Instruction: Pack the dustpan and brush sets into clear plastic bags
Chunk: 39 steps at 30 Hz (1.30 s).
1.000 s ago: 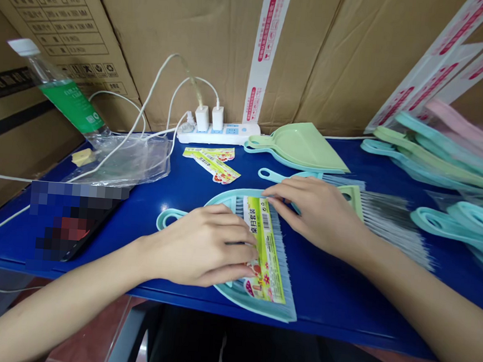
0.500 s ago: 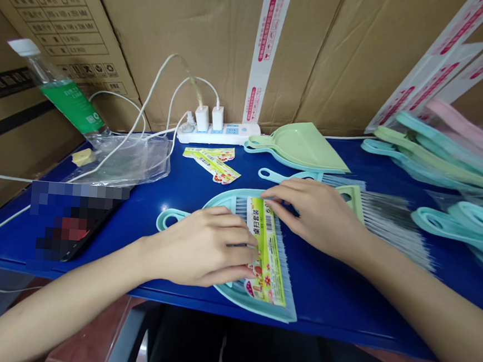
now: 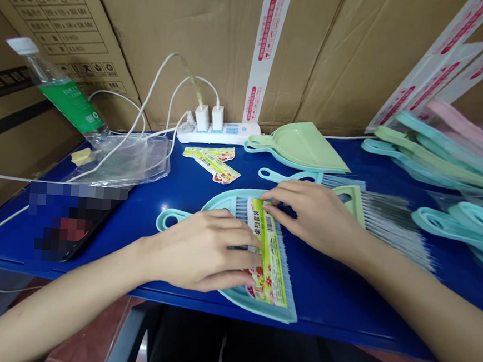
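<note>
Smooth, glossy plastic on the pale-blue dustpan (image 3: 223, 201); coated printed paper on the label (image 3: 267, 261); matt, creased corrugated cardboard on the carton (image 3: 172, 47); glossy blue finish on the tabletop (image 3: 341, 289).

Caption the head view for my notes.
Left hand and right hand press a label on a teal dustpan on a blue table.

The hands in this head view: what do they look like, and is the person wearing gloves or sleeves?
No gloves: the left hand and right hand are bare, with no rings or watch showing. The fingers are slim, their nails seemingly short. The forearms are bare too, with no sleeve in view.
</note>
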Available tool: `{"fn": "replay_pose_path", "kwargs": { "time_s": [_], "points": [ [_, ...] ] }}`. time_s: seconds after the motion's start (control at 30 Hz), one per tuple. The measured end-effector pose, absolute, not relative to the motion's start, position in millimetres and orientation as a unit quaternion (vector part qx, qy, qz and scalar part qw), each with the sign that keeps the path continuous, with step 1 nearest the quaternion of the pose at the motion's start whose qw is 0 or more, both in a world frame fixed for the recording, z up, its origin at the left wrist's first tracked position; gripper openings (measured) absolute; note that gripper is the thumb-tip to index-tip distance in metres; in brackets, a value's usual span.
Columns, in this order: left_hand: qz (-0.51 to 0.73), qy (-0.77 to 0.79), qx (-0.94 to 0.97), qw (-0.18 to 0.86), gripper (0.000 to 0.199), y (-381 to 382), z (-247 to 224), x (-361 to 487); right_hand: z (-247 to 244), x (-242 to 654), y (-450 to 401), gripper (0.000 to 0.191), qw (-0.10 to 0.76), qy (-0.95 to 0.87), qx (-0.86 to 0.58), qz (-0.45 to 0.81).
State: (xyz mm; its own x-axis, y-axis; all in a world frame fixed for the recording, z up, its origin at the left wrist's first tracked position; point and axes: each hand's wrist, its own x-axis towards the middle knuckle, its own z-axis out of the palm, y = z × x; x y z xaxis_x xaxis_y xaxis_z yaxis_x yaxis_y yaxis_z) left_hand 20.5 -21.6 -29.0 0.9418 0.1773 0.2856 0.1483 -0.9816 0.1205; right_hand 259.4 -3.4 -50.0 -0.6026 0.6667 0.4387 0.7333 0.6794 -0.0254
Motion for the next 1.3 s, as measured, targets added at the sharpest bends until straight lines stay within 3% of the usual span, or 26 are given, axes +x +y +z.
{"fn": "replay_pose_path", "kwargs": {
  "time_s": [1.3],
  "points": [
    [0.106,0.109,0.986,0.067,0.043,-20.6,-31.0,20.1,-48.2,259.1,-5.4,0.02,0.205,-0.896,-0.384,-0.09]
  ]
}}
